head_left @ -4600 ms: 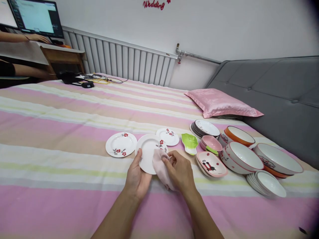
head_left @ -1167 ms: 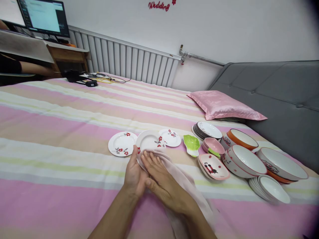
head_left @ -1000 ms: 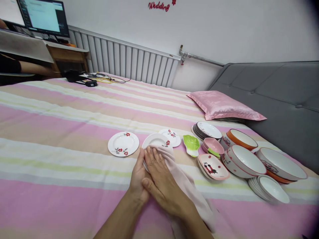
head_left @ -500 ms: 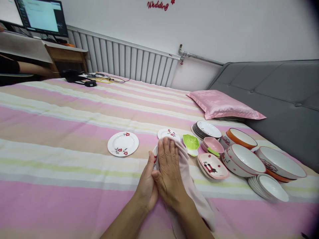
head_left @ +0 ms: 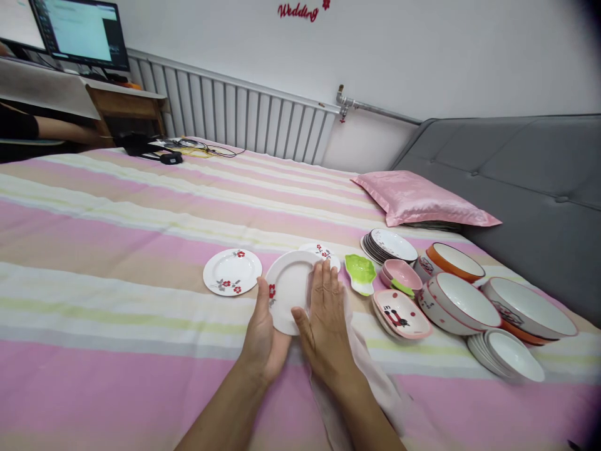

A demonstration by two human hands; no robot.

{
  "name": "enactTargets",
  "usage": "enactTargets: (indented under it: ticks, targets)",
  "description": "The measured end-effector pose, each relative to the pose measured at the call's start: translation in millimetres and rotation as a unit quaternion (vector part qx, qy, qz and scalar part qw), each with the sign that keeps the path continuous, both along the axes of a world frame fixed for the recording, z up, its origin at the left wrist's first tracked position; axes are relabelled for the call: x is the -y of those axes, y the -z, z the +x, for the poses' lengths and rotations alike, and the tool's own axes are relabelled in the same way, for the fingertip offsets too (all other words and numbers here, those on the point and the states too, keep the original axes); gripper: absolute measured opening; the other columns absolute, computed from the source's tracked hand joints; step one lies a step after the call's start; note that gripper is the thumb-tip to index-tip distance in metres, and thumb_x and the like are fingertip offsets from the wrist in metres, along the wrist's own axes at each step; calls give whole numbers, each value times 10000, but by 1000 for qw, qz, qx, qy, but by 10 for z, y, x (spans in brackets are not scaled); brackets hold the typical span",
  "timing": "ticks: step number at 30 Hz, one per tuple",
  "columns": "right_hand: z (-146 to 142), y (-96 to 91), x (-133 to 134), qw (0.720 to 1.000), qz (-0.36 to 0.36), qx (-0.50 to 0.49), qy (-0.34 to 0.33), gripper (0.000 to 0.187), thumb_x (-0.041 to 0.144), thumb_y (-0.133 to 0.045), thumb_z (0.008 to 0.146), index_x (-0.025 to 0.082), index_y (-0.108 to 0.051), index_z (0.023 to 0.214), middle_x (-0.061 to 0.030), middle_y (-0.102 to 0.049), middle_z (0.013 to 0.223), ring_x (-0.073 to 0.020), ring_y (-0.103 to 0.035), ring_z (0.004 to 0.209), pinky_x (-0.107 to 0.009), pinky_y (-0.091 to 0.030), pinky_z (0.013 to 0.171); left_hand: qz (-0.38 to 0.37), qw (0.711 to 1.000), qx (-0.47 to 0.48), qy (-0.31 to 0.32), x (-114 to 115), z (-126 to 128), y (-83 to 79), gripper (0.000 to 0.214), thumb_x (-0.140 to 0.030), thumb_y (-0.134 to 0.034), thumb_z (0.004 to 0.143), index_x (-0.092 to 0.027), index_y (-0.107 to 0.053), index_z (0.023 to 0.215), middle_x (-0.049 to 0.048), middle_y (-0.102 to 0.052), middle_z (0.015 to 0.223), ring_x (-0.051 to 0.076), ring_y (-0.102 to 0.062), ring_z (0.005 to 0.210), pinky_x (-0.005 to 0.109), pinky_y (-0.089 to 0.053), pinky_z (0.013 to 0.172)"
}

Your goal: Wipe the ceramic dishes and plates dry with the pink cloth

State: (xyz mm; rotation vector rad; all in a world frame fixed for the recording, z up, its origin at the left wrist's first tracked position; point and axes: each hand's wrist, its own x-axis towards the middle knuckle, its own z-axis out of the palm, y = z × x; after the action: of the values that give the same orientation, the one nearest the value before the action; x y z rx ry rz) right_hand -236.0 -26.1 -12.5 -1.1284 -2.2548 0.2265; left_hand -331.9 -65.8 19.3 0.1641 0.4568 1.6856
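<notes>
A small white plate with red flowers point(head_left: 290, 291) is tilted up between my hands. My left hand point(head_left: 265, 341) grips its left lower edge, thumb at the rim and fingers behind it. My right hand point(head_left: 326, 316) presses with straight fingers against the plate's right side, over a pale pink cloth point(head_left: 369, 369) that trails down beside my right forearm. Part of the cloth is hidden under the hand. A matching flowered plate point(head_left: 232, 272) lies flat on the left, and another flowered plate point(head_left: 330, 255) lies partly covered behind the held one.
To the right stand a green leaf-shaped dish point(head_left: 360, 270), stacked plates point(head_left: 393, 243), pink bowls point(head_left: 400, 274), a cat-patterned dish point(head_left: 402, 313), large bowls point(head_left: 462, 300) and small white bowls point(head_left: 514, 355). A pink pillow point(head_left: 425, 197) and cables point(head_left: 201, 148) lie farther back on the striped bedsheet point(head_left: 117, 282).
My left hand has moved slightly left and down with the plate, whose face now shows. My right hand has slid to the plate's right side, cloth with it.
</notes>
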Motion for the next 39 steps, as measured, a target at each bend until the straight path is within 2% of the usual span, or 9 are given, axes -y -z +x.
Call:
enactTargets:
  ticks: [5,12,19,25,28,32,34,37,39]
  targets:
    - [-3,-12,13,996,-41,9,-77,751,535,-295,891,148,53,1432,-93,79,1503,-243,91,1368,-499,-80,1106,12,999,3,-52,-36,-138,29,576,-518,-427,832,-146,-495,1266,117,-571,1236,248,-496,1171,383,-323,1040]
    - [44,-83,66,976,-98,56,-184,713,521,-321,893,191,-2,1438,-54,78,1500,-225,73,1368,-464,-106,1117,24,992,41,-120,-95,-337,77,591,-521,-453,812,-162,-477,1281,132,-618,1167,247,-580,1070,387,-411,969]
    - [32,-217,176,955,-153,80,-242,700,572,-285,881,217,-51,1437,1,-7,1505,-204,22,1376,-443,-117,1127,-14,985,36,-167,-115,-431,65,551,-505,-374,852,-129,-526,1225,127,-683,1040,215,-653,921,352,-479,888]
    - [-4,-275,227,945,-148,76,-282,664,543,-294,893,216,-95,1434,-2,-71,1498,-195,-47,1377,-436,-111,1134,-51,983,36,-175,-106,-413,63,528,-488,-368,864,-120,-547,1198,120,-696,1002,211,-656,907,355,-458,915]
    - [-13,-286,236,943,-139,70,-293,641,521,-310,899,215,-126,1431,-13,-110,1493,-201,-84,1374,-449,-120,1131,-57,986,39,-148,-82,-377,55,531,-493,-377,859,-124,-536,1207,128,-691,1007,232,-647,927,394,-448,924]
    - [-18,-297,247,941,-141,75,-298,616,493,-308,911,210,-136,1430,-8,-107,1493,-193,-73,1374,-442,-107,1133,-75,995,53,-41,-43,-323,36,634,-556,-371,832,-60,-515,1199,185,-674,996,285,-635,945,455,-451,904]
    - [-14,-302,249,941,-139,75,-299,609,487,-307,913,210,-138,1429,-8,-107,1492,-191,-78,1374,-438,-112,1133,-81,995,59,-15,-39,-300,31,639,-574,-363,826,-56,-533,1159,182,-678,964,290,-635,936,462,-456,895]
    - [2,-314,244,941,-138,69,-300,591,478,-297,919,215,-150,1427,-5,-120,1490,-183,-101,1371,-427,-128,1134,-84,995,53,2,-50,-266,45,595,-585,-373,817,-73,-595,1020,152,-691,833,286,-649,883,455,-471,869]
    - [15,-327,236,941,-142,64,-301,579,470,-290,923,218,-154,1426,1,-119,1490,-174,-106,1371,-415,-133,1135,-87,995,53,19,-59,-231,70,549,-592,-405,800,-90,-619,860,121,-673,692,285,-657,829,447,-484,843]
